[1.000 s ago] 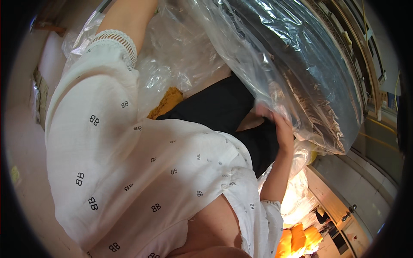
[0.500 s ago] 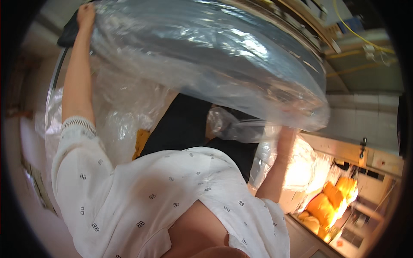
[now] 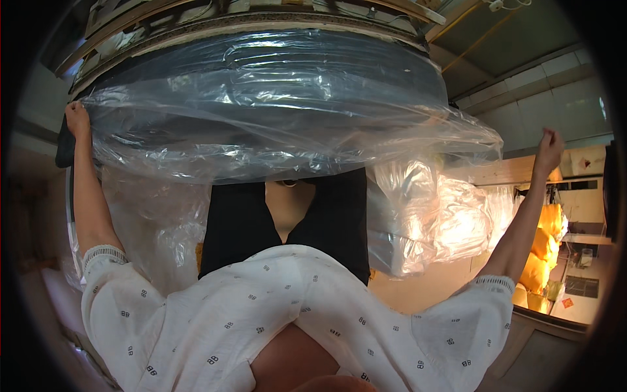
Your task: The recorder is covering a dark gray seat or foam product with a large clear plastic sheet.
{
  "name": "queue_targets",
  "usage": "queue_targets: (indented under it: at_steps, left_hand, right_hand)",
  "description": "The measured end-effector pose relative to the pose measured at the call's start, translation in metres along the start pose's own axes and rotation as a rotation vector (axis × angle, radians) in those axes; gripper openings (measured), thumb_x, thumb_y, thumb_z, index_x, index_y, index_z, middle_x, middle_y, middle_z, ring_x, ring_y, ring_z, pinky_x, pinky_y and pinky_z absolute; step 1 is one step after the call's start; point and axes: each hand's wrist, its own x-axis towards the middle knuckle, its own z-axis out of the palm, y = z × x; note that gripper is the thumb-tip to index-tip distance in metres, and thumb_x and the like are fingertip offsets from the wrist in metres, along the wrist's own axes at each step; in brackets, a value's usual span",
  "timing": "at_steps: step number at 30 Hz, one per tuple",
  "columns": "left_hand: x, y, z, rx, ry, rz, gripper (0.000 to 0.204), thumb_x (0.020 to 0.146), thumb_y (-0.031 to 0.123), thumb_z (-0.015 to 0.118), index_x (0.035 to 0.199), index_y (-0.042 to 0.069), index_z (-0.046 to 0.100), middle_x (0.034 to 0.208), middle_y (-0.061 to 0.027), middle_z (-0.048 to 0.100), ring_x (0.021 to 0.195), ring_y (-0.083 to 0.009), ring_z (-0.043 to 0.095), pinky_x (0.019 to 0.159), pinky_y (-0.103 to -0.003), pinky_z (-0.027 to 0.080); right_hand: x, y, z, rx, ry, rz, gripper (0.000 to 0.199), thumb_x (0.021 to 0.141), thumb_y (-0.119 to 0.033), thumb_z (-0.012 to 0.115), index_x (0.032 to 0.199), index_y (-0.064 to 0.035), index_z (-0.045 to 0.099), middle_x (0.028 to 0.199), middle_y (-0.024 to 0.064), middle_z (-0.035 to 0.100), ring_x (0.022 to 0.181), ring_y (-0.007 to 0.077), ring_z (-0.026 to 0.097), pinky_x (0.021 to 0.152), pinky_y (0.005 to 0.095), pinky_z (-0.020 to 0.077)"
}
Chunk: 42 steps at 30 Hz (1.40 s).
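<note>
A large clear plastic sheet or bag [image 3: 274,130] stretches across in front of me. Through it shows a long dark piece [image 3: 366,55], perhaps fabric; its kind is hard to make out. My left hand [image 3: 77,121] pinches the left end of the plastic, beside a dark corner that sticks out below. Far out to the right, my right hand [image 3: 550,153] is raised with its fingers closed, past the plastic's pointed right end. A gap shows between that end and this hand; whether anything thin is in the fingers is hidden.
Behind the plastic runs a long wooden-edged ledge [image 3: 241,21]. More crumpled clear plastic [image 3: 157,209] hangs by my left leg, and wrapped bundles [image 3: 450,215] lie to the right. Farther right are bright orange-yellow bags [image 3: 545,251]. My legs in black are under the plastic's near edge.
My right hand has come out from the plastic and swung far to the right. My left hand keeps its pinch. The plastic now lies more level across the view, which has turned.
</note>
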Motion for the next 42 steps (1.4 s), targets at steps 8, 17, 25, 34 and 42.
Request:
queue_targets:
  at_steps: [8,17,25,34,42]
  left_hand:
    - [0.027,-0.081,-0.044,0.129,0.070,-0.205,0.036,0.082,0.029,0.047,0.104,0.003,0.059,0.107,-0.0210,0.059,0.100,-0.0383,0.055,0.087,-0.042,0.042]
    - [0.036,-0.106,-0.041,0.309,0.035,-0.083,0.035,0.085,0.032,0.049,0.105,0.005,0.060,0.106,-0.0167,0.061,0.099,-0.0350,0.056,0.086,-0.040,0.042]
    - [0.026,-0.102,-0.046,0.104,0.049,-0.149,0.042,0.084,0.033,0.051,0.109,0.001,0.058,0.108,-0.0185,0.060,0.101,-0.0331,0.056,0.087,-0.037,0.041]
    - [0.028,-0.116,-0.050,-0.038,0.115,-0.176,0.041,0.085,0.031,0.052,0.107,-0.003,0.058,0.104,-0.0147,0.061,0.096,-0.0254,0.057,0.084,-0.034,0.043]
    - [0.044,-0.177,-0.226,-0.665,-0.047,-0.236,0.037,0.089,0.027,0.057,0.116,0.003,0.050,0.108,-0.0062,0.056,0.097,-0.0155,0.053,0.085,-0.027,0.042]
  right_hand:
    - [-0.124,-0.253,0.022,0.821,-0.185,-0.654,0.040,0.076,-0.015,0.067,0.114,-0.0074,0.054,0.104,0.0096,0.054,0.091,0.0262,0.055,0.078,0.0328,0.0457]
    - [-0.095,-0.257,0.061,1.092,-0.668,-0.174,0.053,0.080,-0.028,0.065,0.124,-0.0061,0.046,0.132,0.0119,0.039,0.119,0.0307,0.040,0.095,0.0351,0.0365]
    - [-0.047,-0.287,0.086,0.305,-0.102,-0.348,0.037,0.076,-0.028,0.066,0.107,-0.0076,0.059,0.102,0.0093,0.057,0.095,0.0259,0.052,0.080,0.0325,0.0418]
    - [-0.041,-0.303,0.176,1.078,-0.705,-0.037,0.018,0.078,-0.025,0.063,0.083,-0.0080,0.063,0.064,-0.0005,0.057,0.059,0.0086,0.052,0.058,0.0249,0.0409]
    - [-0.037,-0.318,0.174,1.026,-0.804,-0.161,0.023,0.073,-0.028,0.067,0.079,-0.0059,0.060,0.066,0.0017,0.056,0.063,0.0113,0.051,0.059,0.0258,0.0401]
